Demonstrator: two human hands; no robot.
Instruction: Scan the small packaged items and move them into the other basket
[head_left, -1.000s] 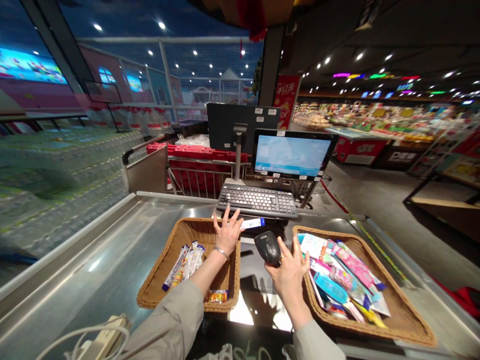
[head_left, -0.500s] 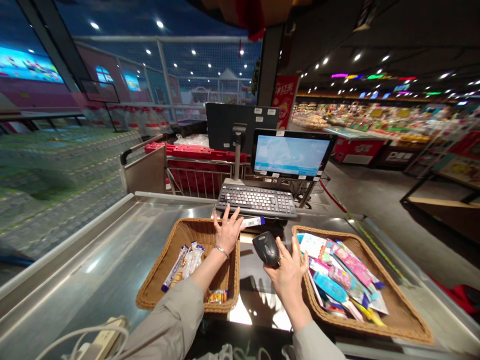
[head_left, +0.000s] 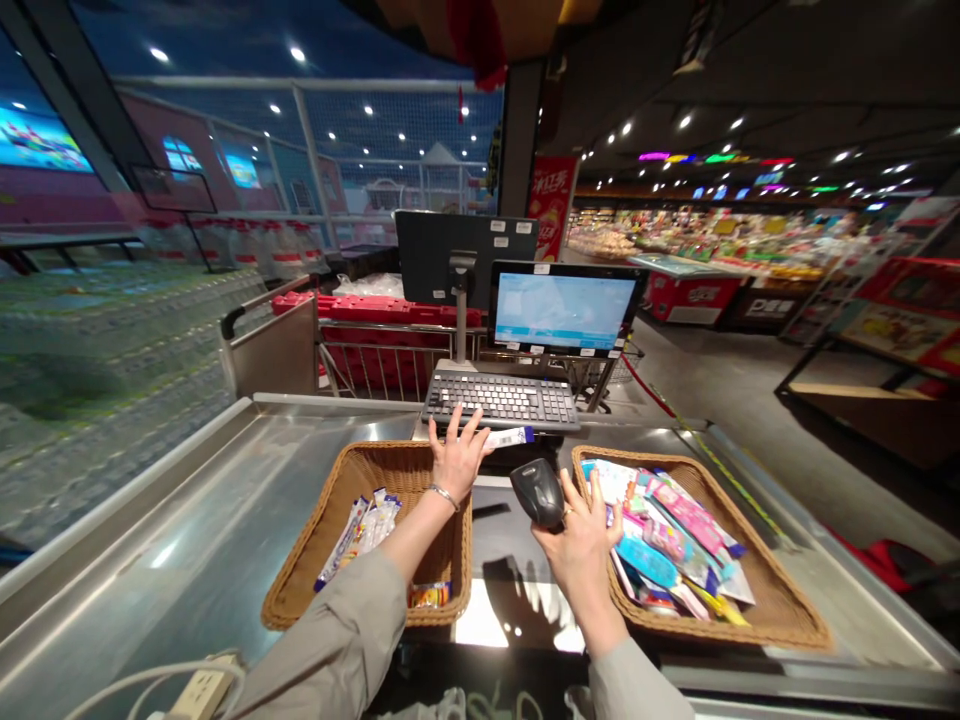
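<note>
My left hand (head_left: 457, 462) is over the far right corner of the left wicker basket (head_left: 296, 570). Its fingers are spread, while the thumb side holds a slim white and blue stick packet (head_left: 511, 437) with a barcode, just in front of the keyboard (head_left: 502, 400). A black handheld barcode scanner (head_left: 537, 490) is in my right hand (head_left: 581, 545), its head pointing up and left near the packet. Similar stick packets (head_left: 364, 530) and a small orange wrapped snack (head_left: 430, 595) lie in the left basket.
At right, a second wicker basket (head_left: 787, 615) holds several colourful packaged goods (head_left: 679, 535). A lit screen (head_left: 564, 310) and a dark monitor back (head_left: 461, 255) stand behind the keyboard. A power strip (head_left: 202, 690) with a white cable lies at lower left on the metal counter (head_left: 202, 540).
The view has turned slightly right. Against the keyboard, my left hand with the packet and my right hand with the scanner have both shifted a little right.
</note>
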